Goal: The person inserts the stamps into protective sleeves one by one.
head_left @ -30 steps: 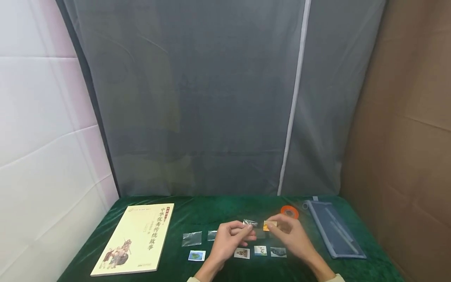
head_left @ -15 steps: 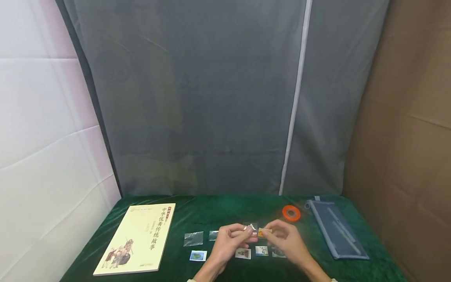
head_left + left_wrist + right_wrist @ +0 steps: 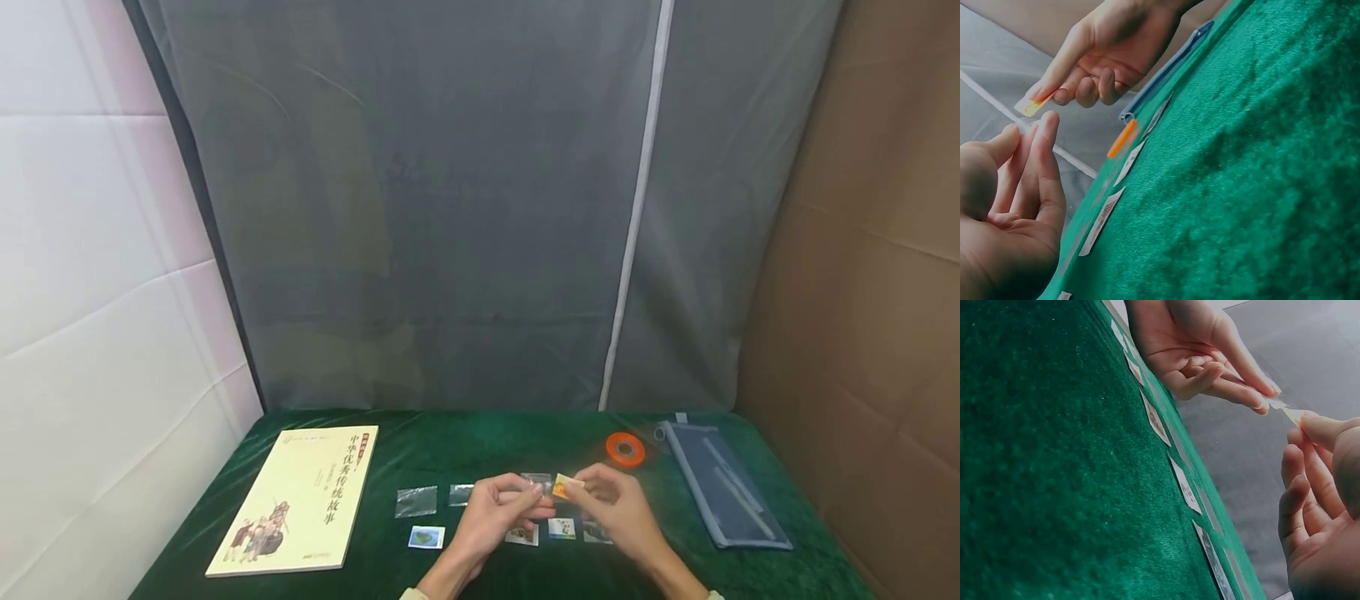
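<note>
My left hand (image 3: 489, 521) pinches a small clear plastic sleeve (image 3: 537, 480) between thumb and fingertips. Between thumb and forefinger of my right hand (image 3: 621, 510) is a small yellow-orange stamp (image 3: 564, 486), its free corner pointing toward the sleeve. Both are held above the green cloth. In the right wrist view the stamp (image 3: 1294, 415) meets the edge of the sleeve (image 3: 1276, 402) at the left fingertips. Beneath the hands lie more stamps, among them one with a white ground (image 3: 561, 528) and a brown one (image 3: 523, 537) partly covered by the left hand.
A blue-green stamp (image 3: 427, 537) and a flat clear sleeve (image 3: 416, 502) lie left of the hands, near a cream book (image 3: 300, 492). An orange ring-shaped roll (image 3: 625, 449) and a blue zip pouch (image 3: 720, 492) lie to the right on the green cloth (image 3: 480, 442).
My right hand has brought the stamp left and down toward the sleeve, then tilted it. The left hand keeps its pinch on the sleeve. The head view has shifted slightly.
</note>
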A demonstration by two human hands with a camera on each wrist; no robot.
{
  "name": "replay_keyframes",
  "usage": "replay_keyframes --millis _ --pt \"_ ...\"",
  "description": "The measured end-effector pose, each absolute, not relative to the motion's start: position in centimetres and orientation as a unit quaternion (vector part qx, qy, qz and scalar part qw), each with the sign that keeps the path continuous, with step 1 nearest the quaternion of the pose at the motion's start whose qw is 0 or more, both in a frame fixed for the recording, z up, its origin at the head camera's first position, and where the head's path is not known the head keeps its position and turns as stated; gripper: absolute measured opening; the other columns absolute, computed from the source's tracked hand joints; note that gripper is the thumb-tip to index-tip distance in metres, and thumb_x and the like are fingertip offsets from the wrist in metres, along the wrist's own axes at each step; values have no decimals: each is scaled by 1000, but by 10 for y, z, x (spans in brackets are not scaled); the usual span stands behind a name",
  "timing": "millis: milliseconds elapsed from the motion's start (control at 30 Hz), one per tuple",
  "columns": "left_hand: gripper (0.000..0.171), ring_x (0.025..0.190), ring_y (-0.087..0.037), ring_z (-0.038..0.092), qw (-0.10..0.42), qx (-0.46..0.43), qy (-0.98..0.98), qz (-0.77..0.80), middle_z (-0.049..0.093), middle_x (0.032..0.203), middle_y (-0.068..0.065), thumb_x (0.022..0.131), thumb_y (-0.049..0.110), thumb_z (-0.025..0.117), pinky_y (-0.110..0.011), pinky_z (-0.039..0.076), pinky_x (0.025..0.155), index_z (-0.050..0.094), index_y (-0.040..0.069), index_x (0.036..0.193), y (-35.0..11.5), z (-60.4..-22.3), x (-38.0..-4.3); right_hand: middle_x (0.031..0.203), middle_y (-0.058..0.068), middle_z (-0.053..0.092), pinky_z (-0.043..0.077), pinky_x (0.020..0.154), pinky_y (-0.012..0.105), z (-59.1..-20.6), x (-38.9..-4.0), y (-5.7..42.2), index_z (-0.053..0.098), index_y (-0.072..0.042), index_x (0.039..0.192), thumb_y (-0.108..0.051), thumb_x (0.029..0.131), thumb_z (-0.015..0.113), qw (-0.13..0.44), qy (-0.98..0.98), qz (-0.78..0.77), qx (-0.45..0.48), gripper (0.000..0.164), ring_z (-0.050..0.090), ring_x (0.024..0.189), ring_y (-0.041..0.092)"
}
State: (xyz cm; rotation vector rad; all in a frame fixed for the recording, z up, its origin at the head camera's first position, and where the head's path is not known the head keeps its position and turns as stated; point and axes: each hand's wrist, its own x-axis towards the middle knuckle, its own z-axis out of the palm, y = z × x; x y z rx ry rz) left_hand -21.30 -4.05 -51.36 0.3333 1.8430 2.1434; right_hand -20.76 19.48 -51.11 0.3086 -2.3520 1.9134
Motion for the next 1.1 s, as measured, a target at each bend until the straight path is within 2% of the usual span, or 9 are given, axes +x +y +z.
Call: replay_keyframes --millis 200,433,667,967,1100 --pt "32 98 -24 83 150 111 642 744 82 111 -20 103 30 76 -26 63 71 74 -1 111 -39 -515 -211 93 14 81 63 67 33 -510 -209 196 74 -8 100 -20 98 83 59 -768 629 103 15 79 81 27" --pt "40 97 -23 83 153 107 639 746 82 109 -20 103 31 76 -24 63 70 73 -7 117 -38 -516 -211 95 11 82 64 72 34 -509 -208 196 73 -7 96 -21 99 82 47 -770 627 108 16 80 87 28" --pt "42 96 -22 84 155 105 639 746 83 108 -18 104 31 76 -23 63 69 73 -8 119 -37 -516 -209 92 14 80 64 69 35 -510 -208 198 73 -6 94 -18 97 83 52 -767 633 94 16 79 84 28" --pt "36 96 -22 84 155 100 637 748 83 109 -18 106 31 73 -23 63 70 75 -4 114 -36 -518 -209 93 7 82 65 74 37 -511 -207 199 74 -9 95 -21 98 83 32 -773 625 101 15 80 88 31" --pt "33 96 -23 83 157 99 634 750 83 108 -19 105 30 74 -23 63 70 76 -2 113 -36 -519 -210 95 8 82 65 77 37 -512 -207 199 74 -9 95 -20 98 82 25 -768 631 105 14 81 90 33"
